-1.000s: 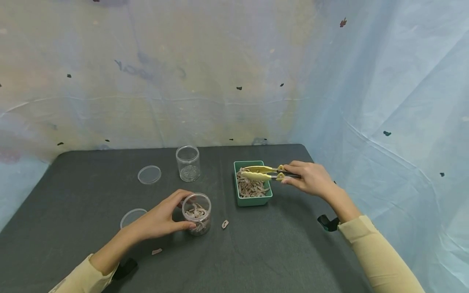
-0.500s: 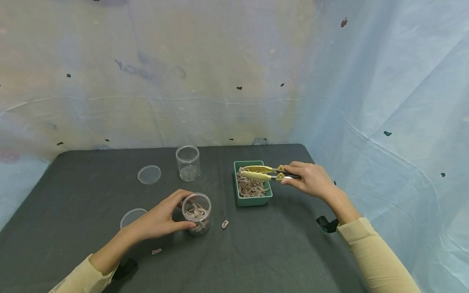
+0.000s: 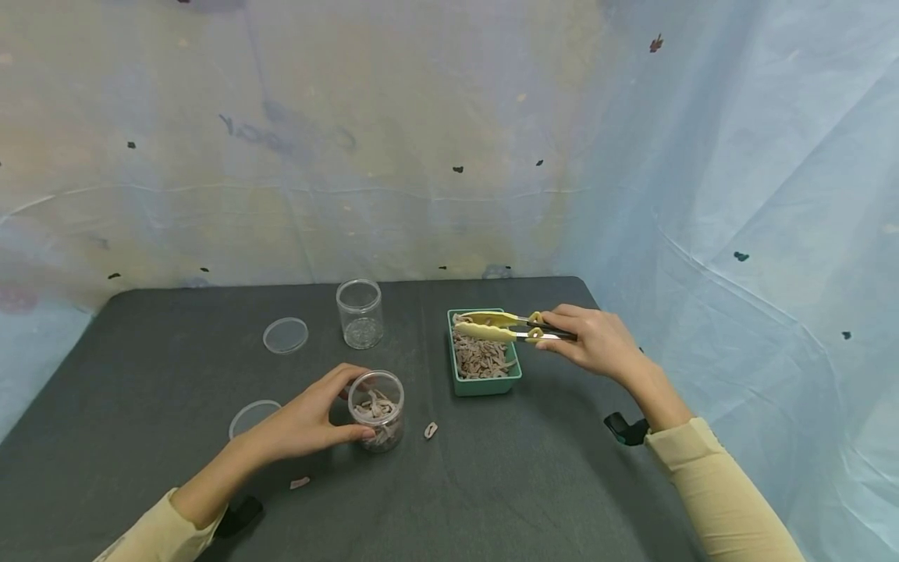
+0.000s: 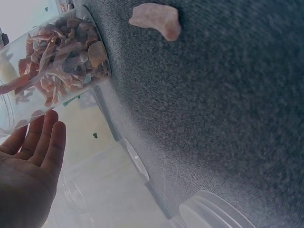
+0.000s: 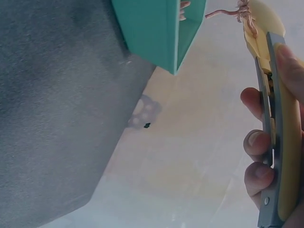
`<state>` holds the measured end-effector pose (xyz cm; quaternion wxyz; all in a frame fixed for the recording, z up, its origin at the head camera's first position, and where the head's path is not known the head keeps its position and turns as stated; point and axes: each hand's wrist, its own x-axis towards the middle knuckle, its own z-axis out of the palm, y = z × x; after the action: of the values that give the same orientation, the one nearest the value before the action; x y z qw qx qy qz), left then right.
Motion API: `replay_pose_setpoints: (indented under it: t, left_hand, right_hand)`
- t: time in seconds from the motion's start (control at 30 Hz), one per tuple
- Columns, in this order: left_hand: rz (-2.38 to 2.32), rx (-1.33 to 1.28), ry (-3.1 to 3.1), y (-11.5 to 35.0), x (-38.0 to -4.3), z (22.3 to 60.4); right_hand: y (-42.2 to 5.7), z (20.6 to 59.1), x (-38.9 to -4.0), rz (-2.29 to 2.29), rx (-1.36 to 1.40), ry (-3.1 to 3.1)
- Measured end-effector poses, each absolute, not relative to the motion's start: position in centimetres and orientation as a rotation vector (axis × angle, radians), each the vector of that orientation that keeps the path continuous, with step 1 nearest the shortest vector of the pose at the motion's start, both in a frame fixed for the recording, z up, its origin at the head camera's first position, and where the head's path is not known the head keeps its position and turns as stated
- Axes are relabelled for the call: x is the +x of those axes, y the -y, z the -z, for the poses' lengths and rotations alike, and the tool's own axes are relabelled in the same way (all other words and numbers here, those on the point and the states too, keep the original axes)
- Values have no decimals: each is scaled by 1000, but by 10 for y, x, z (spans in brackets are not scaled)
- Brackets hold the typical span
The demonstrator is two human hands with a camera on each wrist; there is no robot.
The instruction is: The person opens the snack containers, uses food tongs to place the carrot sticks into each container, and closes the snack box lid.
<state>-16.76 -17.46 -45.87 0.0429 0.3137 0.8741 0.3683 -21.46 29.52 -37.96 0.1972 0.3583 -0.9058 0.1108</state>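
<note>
In the head view, the left hand (image 3: 302, 425) is gripping a clear jar (image 3: 392, 434), thumb on one side and fingers on the other, with shrivelled pinkish pieces (image 3: 375, 406) lying inside; the jar is standing upright on the dark worktop (image 3: 527, 492). The right hand (image 3: 597, 341) is holding yellow-tipped tongs (image 3: 487, 333) above a green tub (image 3: 488, 387), which is sitting towards the worktop's far right corner, holding more such pieces. A second clear jar (image 3: 361, 321) is standing near the far edge, and a clear lid (image 3: 286, 336) is lying beside it, towards the far left corner. Another lid (image 3: 247, 418) is showing partly behind the left forearm. One loose piece (image 3: 431, 430) is lying just right of the gripped jar, another (image 3: 300, 483) near that forearm. In the left wrist view, the left fingers are touching the jar's wall. In the right wrist view, fingers are wrapping around the tongs, whose tips are carrying stringy pieces (image 5: 247, 14) beyond the tub's rim.
</note>
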Motion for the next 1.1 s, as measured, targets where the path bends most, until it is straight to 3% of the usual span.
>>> replay_pose_setpoints:
  t: [1.1]
  left_hand:
    - [-1117, 933, -2671, 174, -168, 458]
  right_hand:
    - [-224, 356, -197, -328, 1303, 2251]
